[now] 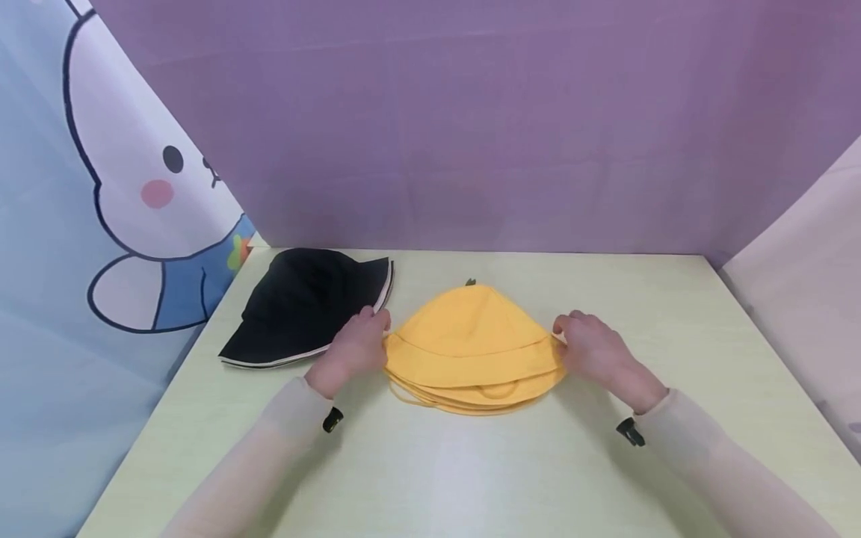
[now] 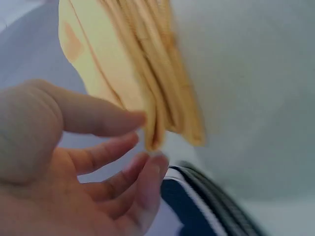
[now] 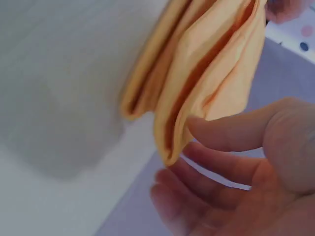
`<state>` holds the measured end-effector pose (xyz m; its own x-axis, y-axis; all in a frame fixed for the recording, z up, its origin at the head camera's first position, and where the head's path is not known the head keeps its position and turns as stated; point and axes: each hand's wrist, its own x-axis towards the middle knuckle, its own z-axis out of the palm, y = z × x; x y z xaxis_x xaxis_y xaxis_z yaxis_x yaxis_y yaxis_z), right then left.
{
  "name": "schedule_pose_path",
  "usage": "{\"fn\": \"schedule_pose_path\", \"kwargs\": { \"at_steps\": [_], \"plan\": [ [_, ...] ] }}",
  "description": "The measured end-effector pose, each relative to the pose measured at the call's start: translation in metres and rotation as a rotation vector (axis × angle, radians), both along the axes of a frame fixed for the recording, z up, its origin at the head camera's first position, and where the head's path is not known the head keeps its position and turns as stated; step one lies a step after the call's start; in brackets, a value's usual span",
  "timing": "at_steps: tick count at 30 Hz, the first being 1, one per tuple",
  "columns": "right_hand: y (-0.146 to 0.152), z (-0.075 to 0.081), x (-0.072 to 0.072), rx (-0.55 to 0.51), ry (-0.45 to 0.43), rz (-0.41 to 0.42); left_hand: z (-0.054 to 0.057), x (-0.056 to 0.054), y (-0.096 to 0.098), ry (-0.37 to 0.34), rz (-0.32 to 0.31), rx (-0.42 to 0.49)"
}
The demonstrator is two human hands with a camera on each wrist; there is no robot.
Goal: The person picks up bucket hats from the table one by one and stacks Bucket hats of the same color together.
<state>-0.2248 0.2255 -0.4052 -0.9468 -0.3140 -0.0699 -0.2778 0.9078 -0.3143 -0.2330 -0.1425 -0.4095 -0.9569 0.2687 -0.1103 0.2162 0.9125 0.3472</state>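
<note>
A yellow bucket hat (image 1: 474,321) lies flattened mid-table, with several brim layers below its crown and a thin yellow strap loop at the lower left. A small dark green tip shows at its top. At its left corner, my left hand (image 1: 356,347) pinches the folded brim (image 2: 110,64), thumb in front and fingers behind. My right hand (image 1: 595,355) pinches the right corner, where the folded layers (image 3: 206,73) hang apart from one another. Just behind my left hand lies a black bucket hat (image 1: 309,299) with white edging, partly covered by that hand.
The pale table (image 1: 457,478) ends at a purple cloth backdrop (image 1: 471,134). A blue cloth (image 1: 40,359) with a cartoon rabbit hangs on the left, and a whitish cloth (image 1: 807,261) on the right. Dark wrist camera parts (image 1: 630,432) sit under the sleeves.
</note>
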Motion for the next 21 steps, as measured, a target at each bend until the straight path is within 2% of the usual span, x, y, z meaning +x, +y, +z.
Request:
{"fn": "schedule_pose_path", "kwargs": {
  "at_steps": [3,6,9,12,15,18,21],
  "plan": [
    [-0.011,0.006,0.008,-0.043,0.137,0.073,0.009,0.008,0.011,0.117,-0.075,-0.026],
    [-0.026,0.009,0.015,-0.078,0.164,0.123,0.013,0.014,0.023,0.158,-0.154,-0.044],
    [-0.039,0.008,0.020,-0.043,0.085,0.103,0.012,0.019,0.036,0.095,-0.204,-0.085],
    [-0.047,0.000,0.023,0.046,0.019,0.099,0.008,0.022,0.043,0.019,-0.212,-0.146],
    [-0.052,-0.008,0.023,0.121,0.049,0.140,0.004,0.022,0.046,-0.001,-0.195,-0.183],
    [-0.055,-0.011,0.020,0.148,0.098,0.174,0.001,0.020,0.048,0.005,-0.187,-0.217],
    [-0.056,-0.010,0.018,0.164,0.083,0.178,0.000,0.017,0.052,0.000,-0.189,-0.234]
  ]
}}
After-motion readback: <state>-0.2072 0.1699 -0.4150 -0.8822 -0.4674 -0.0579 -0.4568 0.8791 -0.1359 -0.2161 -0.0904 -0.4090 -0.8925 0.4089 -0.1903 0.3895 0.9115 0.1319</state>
